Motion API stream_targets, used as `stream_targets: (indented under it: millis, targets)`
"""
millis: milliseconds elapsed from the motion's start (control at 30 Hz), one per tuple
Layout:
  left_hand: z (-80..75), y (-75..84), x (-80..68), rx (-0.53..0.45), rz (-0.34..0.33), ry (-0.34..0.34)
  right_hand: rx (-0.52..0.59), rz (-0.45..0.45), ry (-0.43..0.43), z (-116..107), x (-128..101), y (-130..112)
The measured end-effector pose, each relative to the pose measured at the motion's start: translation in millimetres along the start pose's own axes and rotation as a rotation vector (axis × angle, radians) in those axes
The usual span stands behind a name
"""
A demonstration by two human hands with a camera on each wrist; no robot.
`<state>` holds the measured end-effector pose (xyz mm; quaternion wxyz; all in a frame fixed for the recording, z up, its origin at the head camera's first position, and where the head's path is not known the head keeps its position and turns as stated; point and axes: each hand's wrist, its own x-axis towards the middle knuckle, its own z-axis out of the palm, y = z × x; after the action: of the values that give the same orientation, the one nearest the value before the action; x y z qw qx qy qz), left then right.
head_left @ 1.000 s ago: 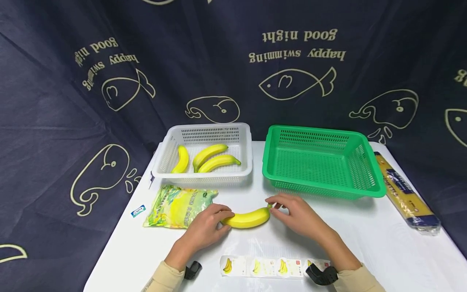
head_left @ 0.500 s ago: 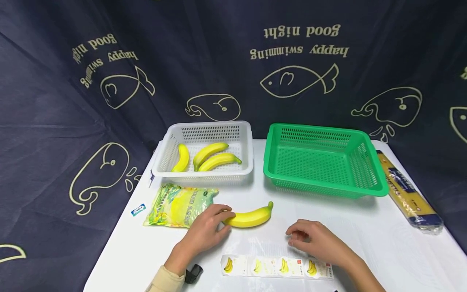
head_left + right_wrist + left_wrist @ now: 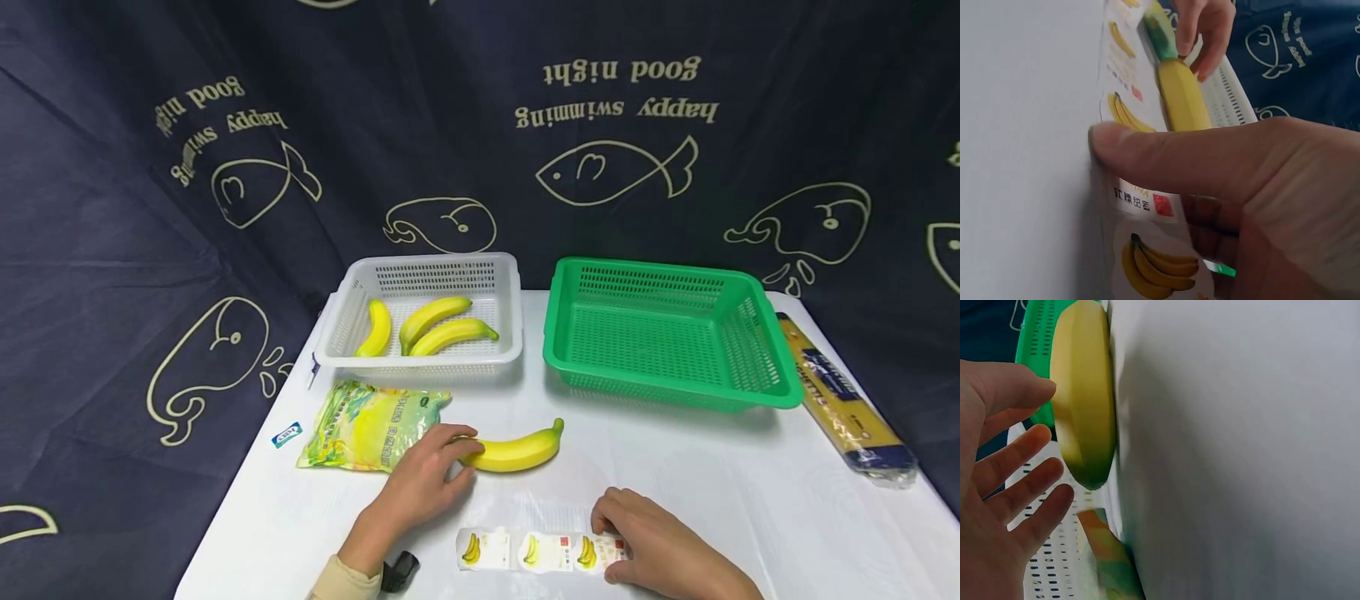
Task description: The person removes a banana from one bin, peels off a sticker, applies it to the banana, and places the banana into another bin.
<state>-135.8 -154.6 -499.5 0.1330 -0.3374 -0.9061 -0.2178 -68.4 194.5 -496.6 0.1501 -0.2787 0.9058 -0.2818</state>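
Leaving the banana's stem end, the right hand (image 3: 660,554) has dropped back toward the person & now sits on the sticker strip (image 3: 536,550) at the near edge of the surface (image 3: 750,483); a sec ago it was up at the green tip of the banana (image 3: 517,450). In the right wrist view its thumb (image 3: 1166,150) presses flat on the strip beside a banana label, other fingers curled under, so it looks like a pinch on the strip's right end, though I can't tell if a sticker is lifted yet. The left hand (image 3: 423,483) hasn't moved: fingertips rest against the banana's blunt end, fingers loose & spread in the left wrist view (image 3: 1004,487), not wrapped round it. Banana lies on the surface between the snack bag (image 3: 367,425) & the strip, in front of both baskets. White basket (image 3: 420,271) holds 3 bananas, green basket (image 3: 667,283) has none. Pasta pack (image 3: 847,400) sits far right. My read: the fruit is steadied, the work has shifted to getting a label off the strip.
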Motion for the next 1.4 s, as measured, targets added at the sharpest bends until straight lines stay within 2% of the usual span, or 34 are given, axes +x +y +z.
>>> stream_targets:
  millis: [133,233,333,433,533,633,700,833,933,1100,1200,1300,1400]
  targets:
    - [1.1,7.0,-0.2,-0.052,0.034,0.057,0.077,-0.002,-0.002,1.3,2.5,0.3]
    - [0.7,17.8,-0.3,-0.200,0.032,0.053,0.147,-0.040,0.006,2.4,3.2,2.5]
    - [-1.0,31.5,1.3,-0.374,0.014,0.000,0.214,-0.071,0.024,1.4,4.2,2.9]
    - [-1.1,44.6,4.0,-0.475,0.000,-0.111,0.274,-0.092,0.047,-1.7,6.6,0.8]
    - [3.1,56.0,4.8,-0.474,-0.016,-0.238,0.304,-0.120,0.078,-5.5,10.0,-2.5]
    - [10.8,66.0,4.7,-0.440,-0.033,-0.308,0.328,-0.144,0.114,-8.5,15.1,-5.1]
    - [16.8,71.4,5.1,-0.413,-0.036,-0.311,0.340,-0.152,0.137,-9.6,19.1,-6.5]
    - [27.2,77.8,6.9,-0.383,-0.051,-0.275,0.380,-0.148,0.154,-10.4,25.3,-8.1]
    - [29.8,76.7,6.5,-0.404,-0.087,-0.253,0.400,-0.120,0.156,-10.7,26.4,-7.8]
    - [24.0,65.0,1.5,-0.543,-0.193,-0.260,0.403,-0.035,0.200,-13.8,20.3,-4.2]
    - [17.8,58.0,-2.1,-0.612,-0.242,-0.259,0.439,-0.017,0.228,-17.1,16.6,-1.2]
    - [12.6,54.3,-4.0,-0.631,-0.257,-0.253,0.495,-0.010,0.237,-19.7,15.1,1.2]
    - [10.3,56.2,-2.4,-0.608,-0.266,-0.267,0.527,0.011,0.259,-19.4,15.7,2.2]
